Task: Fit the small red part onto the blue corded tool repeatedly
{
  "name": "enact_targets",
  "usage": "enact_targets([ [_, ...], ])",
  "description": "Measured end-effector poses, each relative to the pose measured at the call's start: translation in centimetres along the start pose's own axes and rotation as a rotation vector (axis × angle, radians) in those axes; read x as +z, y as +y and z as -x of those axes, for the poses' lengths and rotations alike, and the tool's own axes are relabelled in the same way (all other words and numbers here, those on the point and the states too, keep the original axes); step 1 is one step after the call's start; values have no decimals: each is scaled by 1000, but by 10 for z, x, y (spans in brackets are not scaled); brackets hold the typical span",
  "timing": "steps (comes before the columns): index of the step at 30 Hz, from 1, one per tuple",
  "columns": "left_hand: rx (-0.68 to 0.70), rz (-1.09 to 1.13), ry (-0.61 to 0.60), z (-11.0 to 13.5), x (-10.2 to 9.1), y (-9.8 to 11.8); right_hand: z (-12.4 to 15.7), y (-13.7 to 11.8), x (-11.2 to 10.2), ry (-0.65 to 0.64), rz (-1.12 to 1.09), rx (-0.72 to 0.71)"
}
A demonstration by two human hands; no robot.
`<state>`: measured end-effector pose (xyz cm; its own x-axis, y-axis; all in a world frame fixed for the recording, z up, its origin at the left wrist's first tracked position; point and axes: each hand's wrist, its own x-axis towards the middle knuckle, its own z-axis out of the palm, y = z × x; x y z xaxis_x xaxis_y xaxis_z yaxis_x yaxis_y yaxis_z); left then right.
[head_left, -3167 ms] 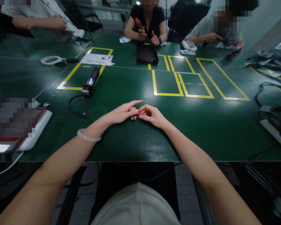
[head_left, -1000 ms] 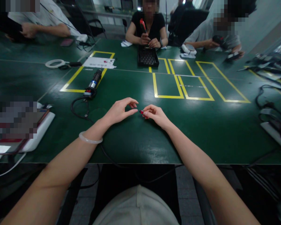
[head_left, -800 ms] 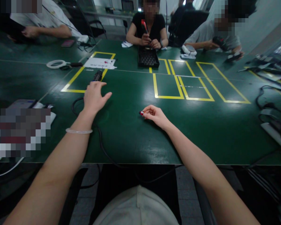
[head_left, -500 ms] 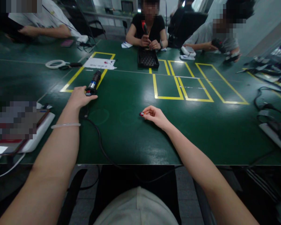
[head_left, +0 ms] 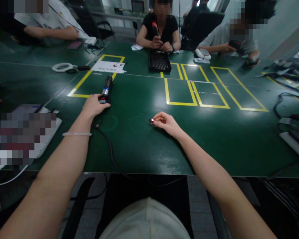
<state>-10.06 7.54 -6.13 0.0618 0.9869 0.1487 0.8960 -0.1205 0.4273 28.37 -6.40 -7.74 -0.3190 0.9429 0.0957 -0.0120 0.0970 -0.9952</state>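
Observation:
My left hand (head_left: 95,105) is wrapped around the near end of a black corded tool (head_left: 106,90) with a silver and blue band. The tool's far end points away from me, and my palm hides part of its near end. Its black cord (head_left: 109,146) runs toward the table's front edge. Over the middle of the table, my right hand (head_left: 165,123) pinches a small red and black piece (head_left: 151,120) between thumb and fingertips. What kind of piece it is, I cannot make out.
Yellow tape outlines (head_left: 180,103) mark the green table (head_left: 139,149). Beyond the tool lie a white paper (head_left: 107,67) and a white cable coil (head_left: 62,67). A black tray (head_left: 159,63) stands before a person opposite. More cables (head_left: 286,89) lie at right.
My left hand and the corded tool have shifted slightly right, and the tool points more directly away from me. My right hand keeps its pinch on the small piece. The view has turned slightly.

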Motion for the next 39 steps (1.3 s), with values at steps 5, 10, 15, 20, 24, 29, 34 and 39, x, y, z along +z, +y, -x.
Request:
enact_targets([
  [5, -59, -62, 2, 21, 6, 42, 0, -2, 0, 21, 31, -30],
  [10, 13, -141, -34, 43, 17, 83, -1, -3, -1, 81, 155, -57],
  [15, 146, -168, -96, 69, 29, 127, 0, -3, -1, 107, 273, -108],
  [20, 271, -156, -140, 92, 38, 159, 1, -3, -1, 118, 346, -152],
  [24, 344, -138, -152, 108, 41, 175, 2, -3, -2, 138, 395, -159],
  [29, 425, -129, -146, 118, 46, 183, 3, -3, 0, 105, 516, -185],
  [34, 463, -113, -136, 120, 49, 183, 2, -2, 3, 118, 697, -208],
  [39, 466, -103, -134, 120, 49, 184, 3, -3, 5, 117, 763, -252],
])
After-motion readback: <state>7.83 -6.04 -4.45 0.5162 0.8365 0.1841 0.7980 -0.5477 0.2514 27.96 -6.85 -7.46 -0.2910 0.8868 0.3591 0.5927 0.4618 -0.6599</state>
